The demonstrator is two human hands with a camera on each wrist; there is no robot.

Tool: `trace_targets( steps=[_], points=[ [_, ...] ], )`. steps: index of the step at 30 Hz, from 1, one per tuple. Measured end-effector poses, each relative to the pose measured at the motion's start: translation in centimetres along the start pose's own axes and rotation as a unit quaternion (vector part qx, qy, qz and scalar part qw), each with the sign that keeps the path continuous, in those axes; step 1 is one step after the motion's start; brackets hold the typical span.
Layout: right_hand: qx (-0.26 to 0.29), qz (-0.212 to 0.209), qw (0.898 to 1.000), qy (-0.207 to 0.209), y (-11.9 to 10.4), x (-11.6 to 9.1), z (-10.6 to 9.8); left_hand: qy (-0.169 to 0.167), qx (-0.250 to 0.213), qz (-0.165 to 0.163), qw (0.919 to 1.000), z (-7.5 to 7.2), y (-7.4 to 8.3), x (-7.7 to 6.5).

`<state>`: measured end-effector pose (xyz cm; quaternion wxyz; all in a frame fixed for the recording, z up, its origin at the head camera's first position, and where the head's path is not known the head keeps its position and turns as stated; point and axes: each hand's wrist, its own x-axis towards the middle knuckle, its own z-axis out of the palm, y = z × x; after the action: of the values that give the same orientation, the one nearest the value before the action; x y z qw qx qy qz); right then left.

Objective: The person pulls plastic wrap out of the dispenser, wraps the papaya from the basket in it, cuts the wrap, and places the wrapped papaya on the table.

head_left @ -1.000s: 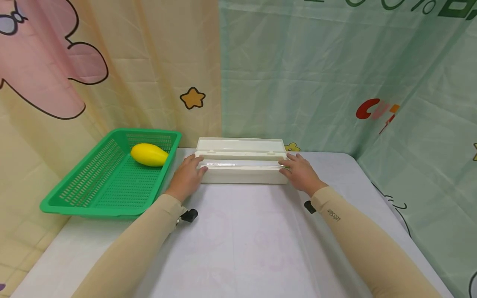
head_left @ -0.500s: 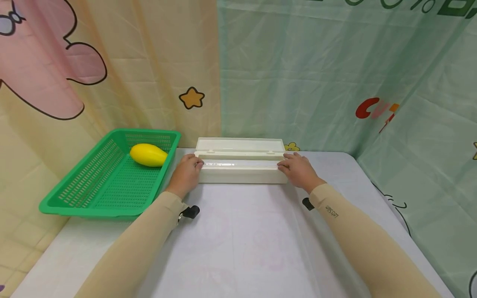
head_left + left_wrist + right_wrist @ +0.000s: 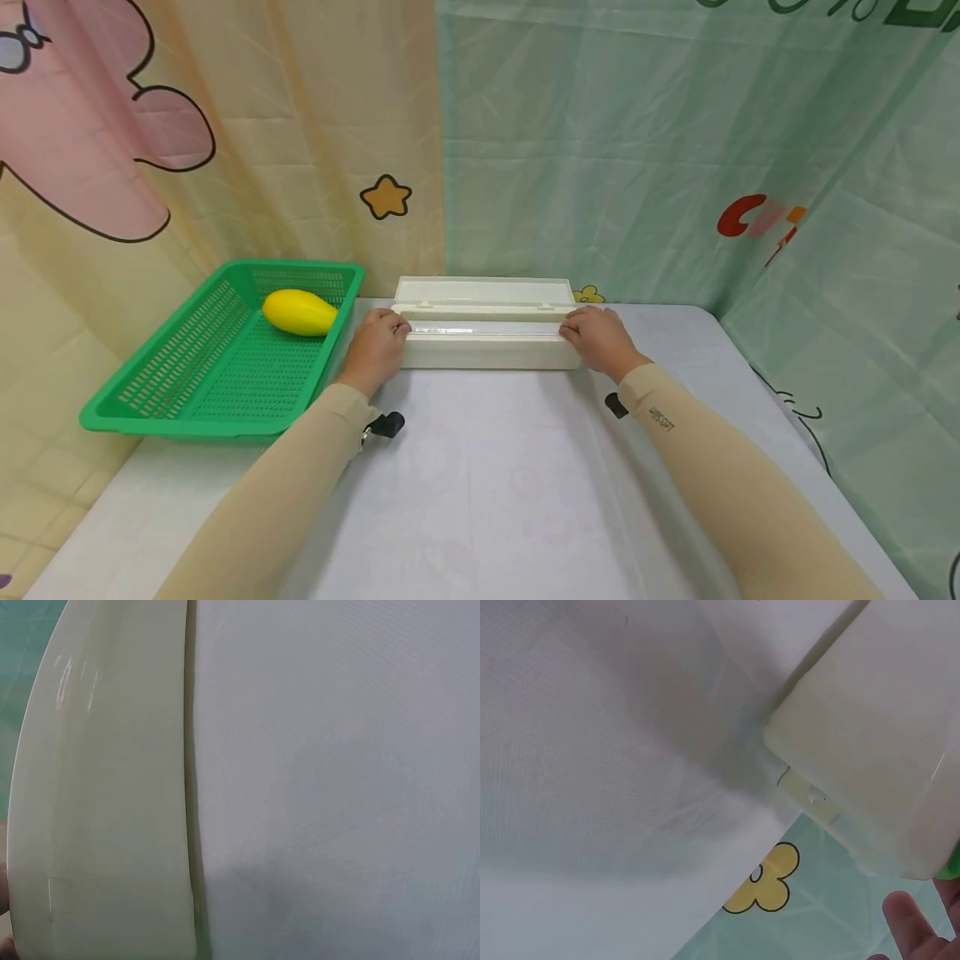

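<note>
A long white cling film dispenser (image 3: 490, 353) stands at the back middle of the table, its lid (image 3: 483, 291) tilted up behind. Across its top lies shiny clear cling film (image 3: 487, 328). My left hand (image 3: 372, 350) is at the left end, thumb and fingertips pinching together at the film's edge. At the right end my right hand (image 3: 597, 340) pinches the film's edge likewise. The dispenser's front wall (image 3: 120, 787) fills the left of the left wrist view, with only slivers of fingers showing. In the right wrist view, fingers (image 3: 913, 926) reach past the dispenser's end (image 3: 870, 750), beside a small green part (image 3: 952, 864).
Left of the dispenser stands a green plastic basket (image 3: 225, 432) holding a yellow mango-like fruit (image 3: 300, 312). A white cloth (image 3: 487, 483) covers the table. Printed curtains (image 3: 585, 150) hang right behind and along the right side.
Both hands' thumbs and fingers, spread at the dispenser's ends a second ago, have come together in a pinch at the film. The dispenser and basket stay in place.
</note>
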<state>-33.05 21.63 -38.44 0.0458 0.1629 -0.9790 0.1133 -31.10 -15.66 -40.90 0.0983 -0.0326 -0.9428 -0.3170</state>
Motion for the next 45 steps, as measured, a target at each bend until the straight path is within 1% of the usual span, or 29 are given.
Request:
trace_targets(
  steps=[7, 17, 30, 39, 45],
  points=[
    [-0.001, -0.005, 1.0, 0.03, 0.0, 0.2, 0.3, 0.015, 0.007, 0.001, 0.9999, 0.1, 0.1, 0.1],
    [0.025, -0.005, 0.998, 0.057, 0.0, 0.1, 0.2, 0.029, 0.006, 0.0, 0.9996, 0.0, 0.6, 0.4],
    [0.042, -0.001, 0.997, 0.07, -0.2, 0.2, -0.2, 0.053, 0.009, 0.011, 0.9985, -0.2, 1.0, 0.8],
    [0.038, -0.006, 0.996, 0.085, -0.3, 0.3, -0.7, 0.056, -0.031, -0.001, 0.998, -0.6, 1.4, 1.0],
    [0.045, -0.001, 0.995, 0.085, -0.3, 0.2, -1.0, 0.057, -0.047, 0.01, 0.9972, -0.9, 1.7, 1.0]
  ],
)
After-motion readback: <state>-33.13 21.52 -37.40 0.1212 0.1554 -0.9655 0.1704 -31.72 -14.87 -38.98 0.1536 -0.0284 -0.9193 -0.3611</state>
